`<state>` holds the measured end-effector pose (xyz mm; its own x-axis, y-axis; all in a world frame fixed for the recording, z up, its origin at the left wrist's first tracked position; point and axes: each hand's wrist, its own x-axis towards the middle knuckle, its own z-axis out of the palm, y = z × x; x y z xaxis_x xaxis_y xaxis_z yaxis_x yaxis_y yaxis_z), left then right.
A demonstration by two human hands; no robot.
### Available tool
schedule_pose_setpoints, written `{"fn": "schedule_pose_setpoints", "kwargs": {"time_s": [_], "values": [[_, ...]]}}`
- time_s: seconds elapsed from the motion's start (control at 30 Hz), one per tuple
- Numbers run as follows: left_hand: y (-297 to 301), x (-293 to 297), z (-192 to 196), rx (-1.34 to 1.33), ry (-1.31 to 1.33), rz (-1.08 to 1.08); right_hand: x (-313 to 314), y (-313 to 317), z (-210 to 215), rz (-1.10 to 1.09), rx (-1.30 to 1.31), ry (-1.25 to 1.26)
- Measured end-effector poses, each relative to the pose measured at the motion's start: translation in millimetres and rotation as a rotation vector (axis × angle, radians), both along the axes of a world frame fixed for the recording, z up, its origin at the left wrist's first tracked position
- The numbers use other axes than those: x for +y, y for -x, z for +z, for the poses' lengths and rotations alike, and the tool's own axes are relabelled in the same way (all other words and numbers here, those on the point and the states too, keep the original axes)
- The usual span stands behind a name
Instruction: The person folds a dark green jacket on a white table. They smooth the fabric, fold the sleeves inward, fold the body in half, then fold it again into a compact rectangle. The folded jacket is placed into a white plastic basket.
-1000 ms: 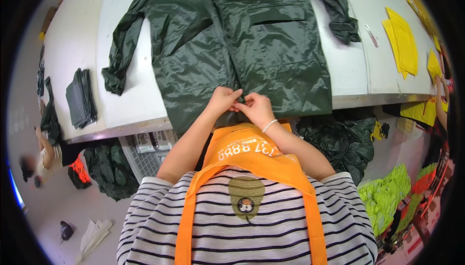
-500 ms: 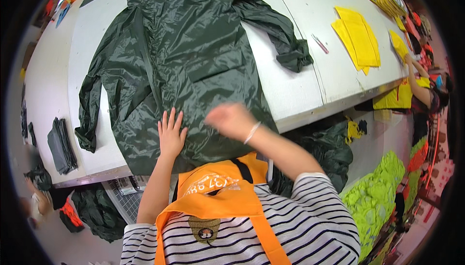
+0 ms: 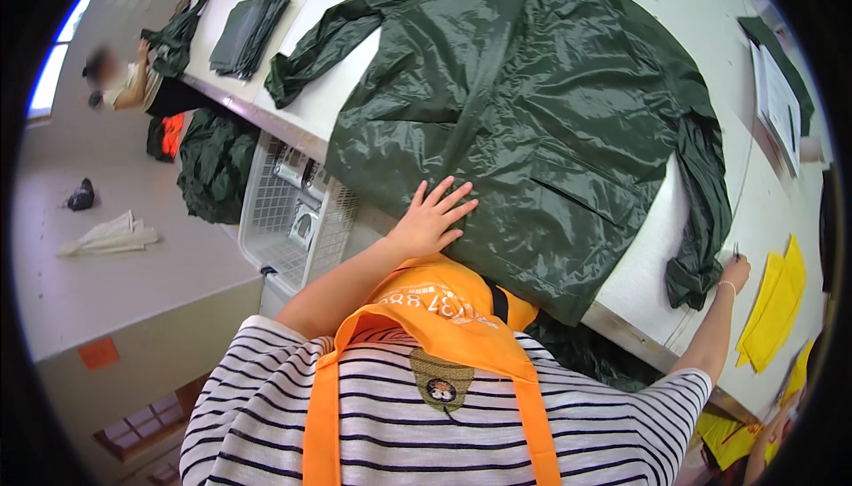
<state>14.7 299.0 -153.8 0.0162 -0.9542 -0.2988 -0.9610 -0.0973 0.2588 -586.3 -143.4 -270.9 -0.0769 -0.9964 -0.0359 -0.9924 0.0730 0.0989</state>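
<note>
A dark green shiny raincoat (image 3: 497, 122) lies spread on the white table, its sleeves out to both sides and its hem toward me. My left hand (image 3: 430, 224) rests flat on the coat near the hem, fingers spread, holding nothing. My right arm reaches out past the coat's right sleeve. There my right hand (image 3: 735, 271) is closed on a small slim tool (image 3: 736, 252); only its thin dark tip shows beyond the fingers, so its kind is unclear. Yellow folded pieces (image 3: 770, 304) lie just right of that hand.
Folded dark green pieces (image 3: 249, 31) are stacked at the left. A white basket (image 3: 330, 230) with packets stands below the table edge (image 3: 293, 134), beside a dark green heap (image 3: 216, 165). Papers (image 3: 776, 104) lie at the right. Another person (image 3: 133, 86) handles dark cloth at far left.
My view has swung right. My right hand has moved from above the coat out to the right, onto the slim tool lying there. My left hand stays flat near the hem.
</note>
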Motion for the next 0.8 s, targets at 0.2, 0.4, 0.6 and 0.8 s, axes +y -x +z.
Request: {"fn": "schedule_pose_setpoints", "kwargs": {"time_s": [0.2,0.4,0.6,0.8], "values": [[-72,-44,0,0.051,0.569,0.226,-30,53,11,-0.287,-0.238,-0.040],[-167,-54,-40,-0.162,0.479,0.401,73,-287,130,0.167,-0.997,0.279],[-218,-94,-27,0.183,0.449,0.201,264,-550,154,-0.044,-1.695,-0.702],[-254,-125,-17,0.206,0.269,0.136,311,-600,68,-0.388,-1.773,-0.345]]}}
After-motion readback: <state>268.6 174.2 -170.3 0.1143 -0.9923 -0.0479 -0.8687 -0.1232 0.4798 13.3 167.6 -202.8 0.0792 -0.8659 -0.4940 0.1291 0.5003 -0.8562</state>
